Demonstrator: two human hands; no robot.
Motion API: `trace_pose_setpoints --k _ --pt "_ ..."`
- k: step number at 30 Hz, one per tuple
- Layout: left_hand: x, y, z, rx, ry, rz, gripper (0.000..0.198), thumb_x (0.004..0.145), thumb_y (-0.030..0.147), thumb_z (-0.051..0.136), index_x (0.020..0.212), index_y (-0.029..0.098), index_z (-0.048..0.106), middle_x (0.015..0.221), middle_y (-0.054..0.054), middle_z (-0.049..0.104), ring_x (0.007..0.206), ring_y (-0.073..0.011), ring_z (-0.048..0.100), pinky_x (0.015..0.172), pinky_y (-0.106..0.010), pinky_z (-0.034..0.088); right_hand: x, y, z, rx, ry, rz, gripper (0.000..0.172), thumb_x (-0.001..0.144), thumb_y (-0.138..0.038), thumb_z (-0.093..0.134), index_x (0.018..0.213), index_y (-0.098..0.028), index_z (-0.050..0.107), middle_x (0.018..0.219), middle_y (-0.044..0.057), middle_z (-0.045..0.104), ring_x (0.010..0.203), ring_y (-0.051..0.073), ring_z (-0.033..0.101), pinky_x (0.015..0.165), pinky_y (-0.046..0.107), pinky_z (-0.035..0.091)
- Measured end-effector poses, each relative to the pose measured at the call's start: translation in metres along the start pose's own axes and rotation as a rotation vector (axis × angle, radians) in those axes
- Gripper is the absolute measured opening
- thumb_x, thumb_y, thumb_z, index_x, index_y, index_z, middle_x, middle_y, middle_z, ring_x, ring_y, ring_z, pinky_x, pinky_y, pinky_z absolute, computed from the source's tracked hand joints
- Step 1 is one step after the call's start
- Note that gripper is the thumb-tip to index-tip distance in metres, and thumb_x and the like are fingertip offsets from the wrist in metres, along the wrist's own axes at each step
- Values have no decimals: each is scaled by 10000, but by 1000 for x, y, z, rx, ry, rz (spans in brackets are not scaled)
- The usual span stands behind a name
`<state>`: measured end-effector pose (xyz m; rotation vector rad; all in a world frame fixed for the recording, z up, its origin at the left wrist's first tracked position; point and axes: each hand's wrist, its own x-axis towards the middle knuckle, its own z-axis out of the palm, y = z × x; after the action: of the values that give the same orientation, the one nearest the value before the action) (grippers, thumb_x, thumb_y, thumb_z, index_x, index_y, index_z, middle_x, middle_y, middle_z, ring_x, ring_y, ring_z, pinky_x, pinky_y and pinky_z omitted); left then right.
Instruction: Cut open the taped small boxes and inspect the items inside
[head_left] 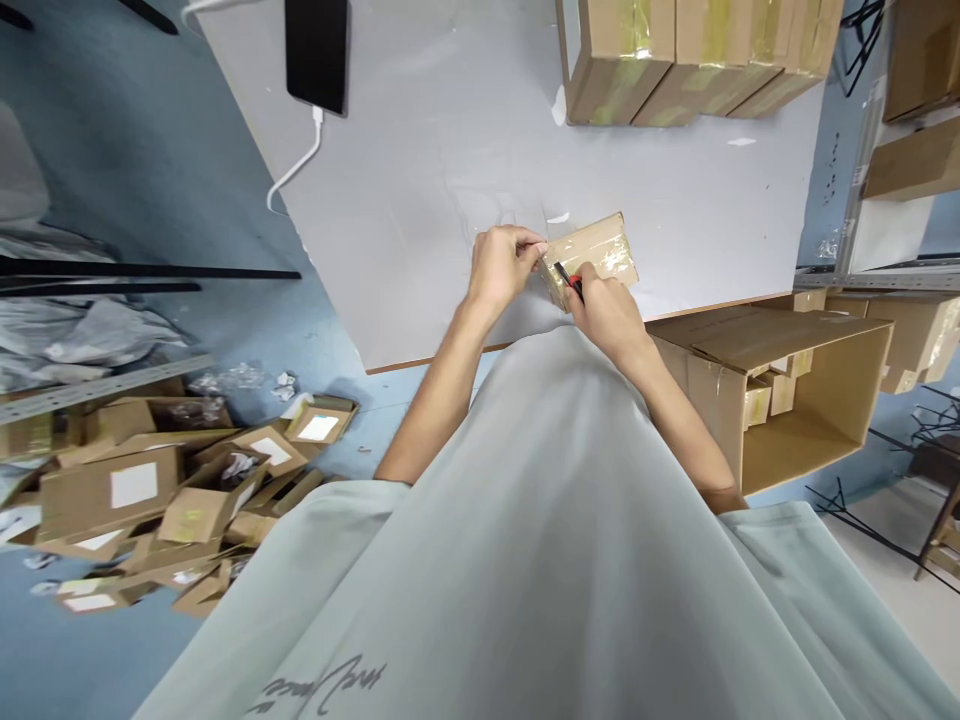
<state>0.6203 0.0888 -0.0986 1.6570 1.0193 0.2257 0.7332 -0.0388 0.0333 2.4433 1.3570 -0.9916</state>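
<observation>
A small cardboard box [589, 243] with shiny clear tape across it lies at the near edge of the table, in front of my body. My left hand [501, 262] pinches at the box's left corner with thumb and fingertips together; whether they grip cardboard or tape is too small to tell. My right hand [606, 308] is closed around a red and black utility knife [574, 284]. The knife's dark tip points up and left, over the taped left end of the box. Part of the box is hidden behind my right hand.
Taped cardboard boxes [622, 95] stand in a row at the table's far right. A black phone [316, 50] with a white cable lies far left. Right of me is a large open carton [810, 440] with small boxes inside. Opened boxes [150, 490] litter the floor at left.
</observation>
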Motion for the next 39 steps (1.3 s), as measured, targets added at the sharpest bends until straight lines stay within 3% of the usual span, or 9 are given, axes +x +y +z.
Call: trace_pose_setpoints --k 5,13,24,39 --pt "-1 2 -5 30 4 5 159 947 242 778 1019 215 918 1018 -68 885 954 -240 810 943 -349 643 8 0 2 -17 -8 -42 381 1218 -267 473 1449 -90 719 1307 247 838 1199 341 782 1012 372 529" --pt "2 5 -5 29 16 -35 180 891 194 782 972 227 939 968 -52 894 941 -260 828 905 -364 653 11 -4 2 -19 -7 -43 411 1211 -262 464 1391 -109 801 1278 236 848 1185 337 779 1006 379 547" --pt "-4 16 -4 39 35 -91 179 873 197 780 957 234 934 985 -45 898 985 -272 848 900 -352 660 9 -17 -1 -32 -14 -15 443 1224 -262 413 1449 -114 765 1296 224 831 1234 341 759 1046 405 566" --pt "0 14 -7 36 27 -59 221 887 176 729 929 244 935 997 -46 901 962 -260 839 897 -353 652 15 -23 -3 -62 -31 3 426 1225 -225 425 1448 -114 771 1323 238 825 1238 340 782 1059 409 575"
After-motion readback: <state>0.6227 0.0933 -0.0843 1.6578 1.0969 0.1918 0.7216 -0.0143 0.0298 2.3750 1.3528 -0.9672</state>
